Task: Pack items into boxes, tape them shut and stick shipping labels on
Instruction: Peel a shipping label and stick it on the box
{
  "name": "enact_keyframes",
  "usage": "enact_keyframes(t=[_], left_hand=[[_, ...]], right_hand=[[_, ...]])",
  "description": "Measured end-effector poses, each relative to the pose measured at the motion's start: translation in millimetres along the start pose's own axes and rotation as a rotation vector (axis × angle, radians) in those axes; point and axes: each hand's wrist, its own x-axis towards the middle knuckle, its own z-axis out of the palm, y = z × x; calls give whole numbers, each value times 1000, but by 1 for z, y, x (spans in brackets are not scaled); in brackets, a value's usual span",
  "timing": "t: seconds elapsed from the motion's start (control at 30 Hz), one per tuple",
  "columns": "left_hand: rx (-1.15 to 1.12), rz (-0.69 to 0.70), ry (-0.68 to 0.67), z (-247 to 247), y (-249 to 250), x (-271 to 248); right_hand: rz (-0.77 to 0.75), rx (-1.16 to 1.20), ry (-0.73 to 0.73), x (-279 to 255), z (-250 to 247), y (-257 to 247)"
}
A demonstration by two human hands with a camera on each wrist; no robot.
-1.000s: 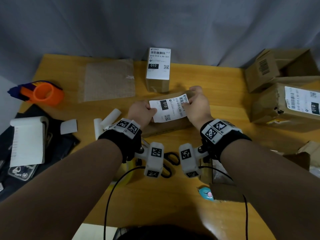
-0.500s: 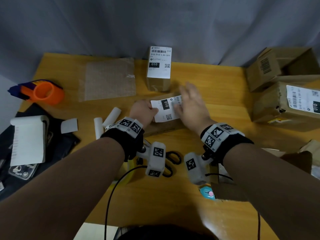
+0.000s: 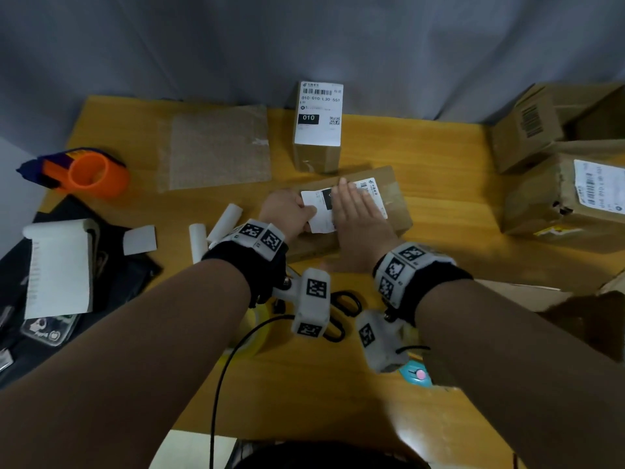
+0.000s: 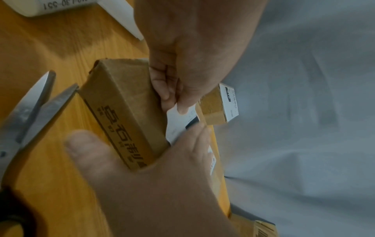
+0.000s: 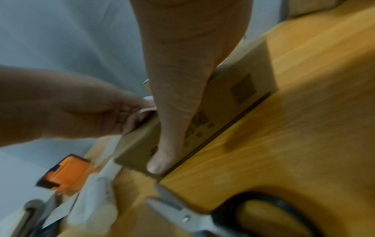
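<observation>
label (image 3: 318, 211) lying on box (image 3: 392, 194) mid-frame; labelled box (image 3: 317, 130) standing above it; tape dispenser (image 3: 84, 172) sitting far left; scissors (image 3: 341, 309) lying below.

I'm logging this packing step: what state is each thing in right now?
Long box: lying flat, closed.
Shipping label: partly stuck on, near end lifted.
Left hand: pinches the label's end.
Right hand: flat, presses the label.
Upright box: taped, labelled.
Scissors: blades apart.

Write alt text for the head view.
On a wooden table, the right hand presses a shipping label flat onto a cardboard box while the left hand pinches the label's left edge.
</observation>
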Motion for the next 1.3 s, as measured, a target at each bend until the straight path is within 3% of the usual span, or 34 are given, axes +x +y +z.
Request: enact_keyframes(t=[0.17,0.3,0.43,0.57,0.63,0.7,0.77,0.87,0.93,1.0,1.3], left_hand=[[23,9,-16,-2,-4,2],[246,-6,122,-16,-22,-1],[114,11,127,-27,-38,-1],[57,-4,145,-28,-45,5],[34,-8,125,-28,-50,8],[92,29,170,-27,-48,6],[271,190,236,-21,-38,1],[627,444,29,6,-22,-8],[794,451,-55,23,-27,-5],[895,449,-35,28,-35,-3],[1062,388,-73,5,-42,-6]], right_hand=[[1,62,87,5,5,-15],[-3,66,116,2,5,-15],[15,68,119,1,2,-27],[-124,6,104,6,0,-61],[-221,157,61,8,-8,-63],[-254,507,14,7,-20,-46],[-201,584,51,3,-24,-23],[-46,340,63,-5,-10,6],[-2,237,49,-7,-1,15],[9,203,55,-6,3,17],[203,135,10,-16,-2,36]])
